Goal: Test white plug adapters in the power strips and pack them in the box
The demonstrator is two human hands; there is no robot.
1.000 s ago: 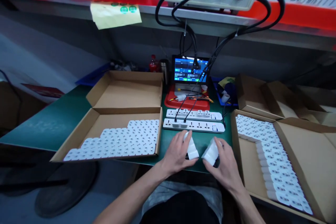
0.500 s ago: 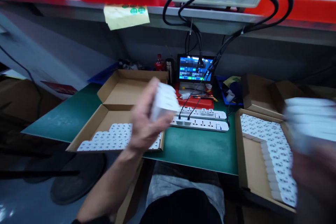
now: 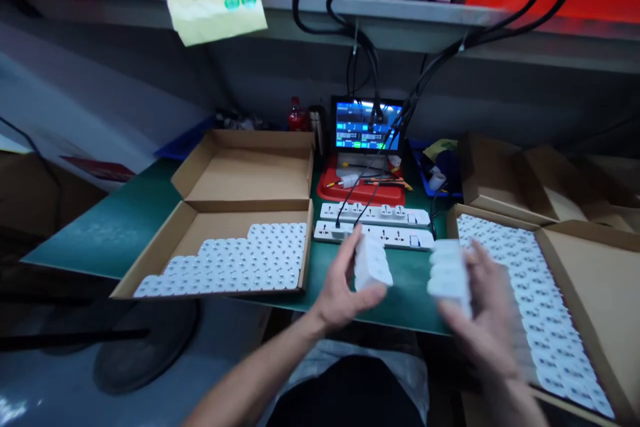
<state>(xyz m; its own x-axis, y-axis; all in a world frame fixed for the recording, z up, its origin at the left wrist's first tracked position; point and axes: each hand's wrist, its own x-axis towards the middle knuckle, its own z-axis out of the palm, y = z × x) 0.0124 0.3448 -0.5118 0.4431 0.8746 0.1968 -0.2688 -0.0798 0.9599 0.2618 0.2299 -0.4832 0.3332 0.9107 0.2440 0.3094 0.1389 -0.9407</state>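
Note:
My left hand (image 3: 345, 290) is closed round a short row of white plug adapters (image 3: 373, 263), held above the green tabletop in front of the power strips. Facing it, my right hand (image 3: 483, 310) grips another row of white plug adapters (image 3: 449, 273), slightly blurred by motion. A gap separates the two rows. To the left, an open cardboard box (image 3: 165, 230) holds several rows of white adapters (image 3: 240, 263), stepped at their left end. Beneath and beyond my right hand, a second open box (image 3: 453, 217) contains more white adapters (image 3: 545, 307) with metal pins showing.
Two white power strips (image 3: 425, 240) with black cables plugged in lie across the green table (image 3: 410, 290). Behind them are a red tray (image 3: 327, 190), a lit screen (image 3: 367, 123) and a blue bin (image 3: 423, 177). Thick black cables (image 3: 370, 47) hang from the shelf above.
My right hand has come in from the far right with its row of adapters. My left hand has moved right and lower, uncovering the left box. The view has tilted down a little.

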